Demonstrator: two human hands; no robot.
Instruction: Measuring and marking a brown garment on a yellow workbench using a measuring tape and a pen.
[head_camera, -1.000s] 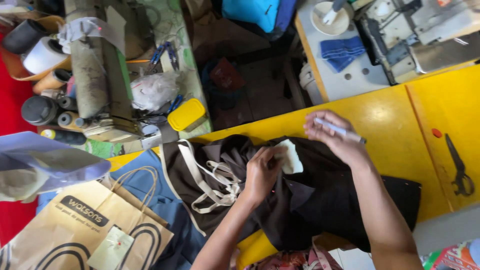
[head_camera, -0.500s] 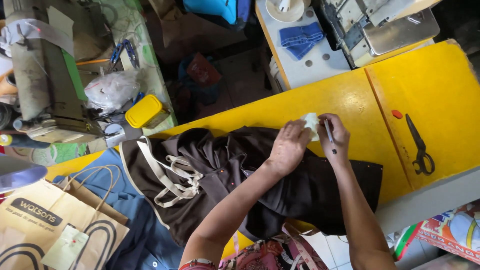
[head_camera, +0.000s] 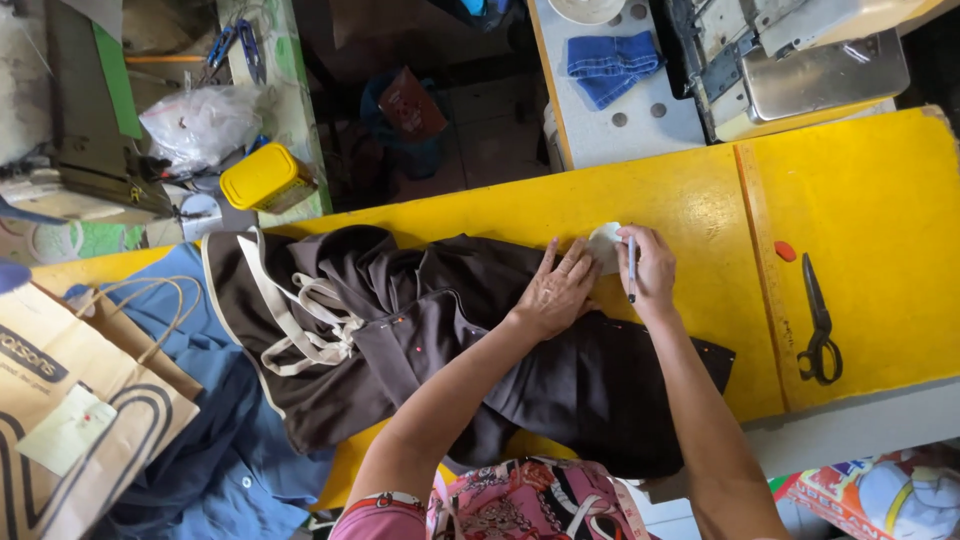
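Note:
A dark brown garment (head_camera: 430, 330) with cream straps (head_camera: 300, 330) lies across the yellow table (head_camera: 860, 210). My left hand (head_camera: 556, 290) rests flat on the garment's upper edge, fingers spread. My right hand (head_camera: 645, 268) sits just to its right, gripping a thin pen (head_camera: 631, 268) and pressing on a small white piece (head_camera: 603, 243) at the garment's edge. The two hands nearly touch.
Black scissors (head_camera: 820, 325) and a small red object (head_camera: 785, 251) lie on the table's right part. A blue garment (head_camera: 215, 440) and a brown paper bag (head_camera: 70, 410) sit at left. A yellow box (head_camera: 265, 178), a folded blue cloth (head_camera: 610, 65) and a sewing machine (head_camera: 800, 60) are beyond.
The view has shifted, so table and garment sit more to the right. Both hands came together at the garment's upper edge and lowered onto it, with the white piece now pressed down.

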